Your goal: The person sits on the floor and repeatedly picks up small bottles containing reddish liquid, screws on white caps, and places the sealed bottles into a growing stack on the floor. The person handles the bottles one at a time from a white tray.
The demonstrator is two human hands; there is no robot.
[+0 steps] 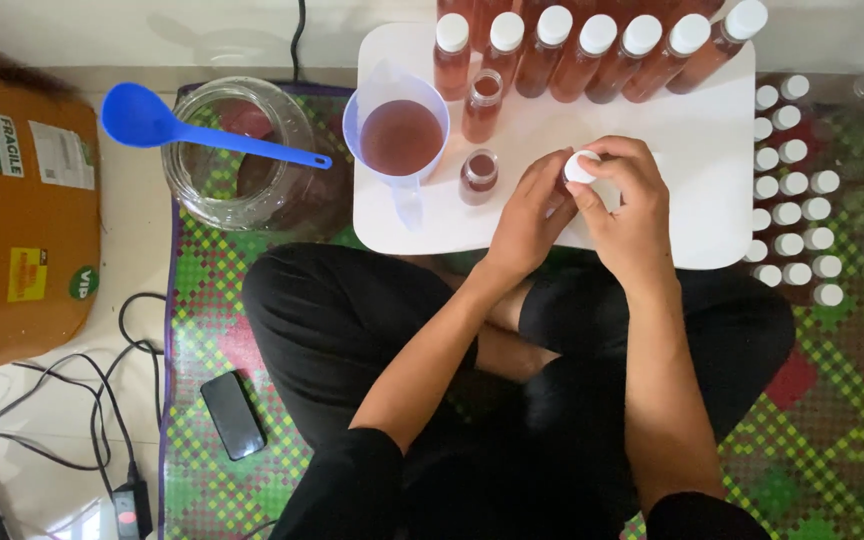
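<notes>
Box (22,215) of brown card stands at far left on the floor, cables (72,400) trailing below it. A blue ladle (192,130) lies across the mouth of a glass jar (242,155), and a dark phone (232,414) rests on the chequered mat (202,330). On the white surface (692,160), a clear jug (399,135) holds reddish liquid, with two uncapped bottles (481,105) just beside it. Seated cross-legged, a person works at the near edge: the left hand (527,215) is wrapped round a small bottle, almost wholly hidden by the fingers, while the right hand (632,205) pinches its white cap (580,166) from above. Both hands touch each other over the surface. A row of filled, capped bottles (597,45) lines the far edge. At right, many white-capped empties (794,215) stand on the mat.
</notes>
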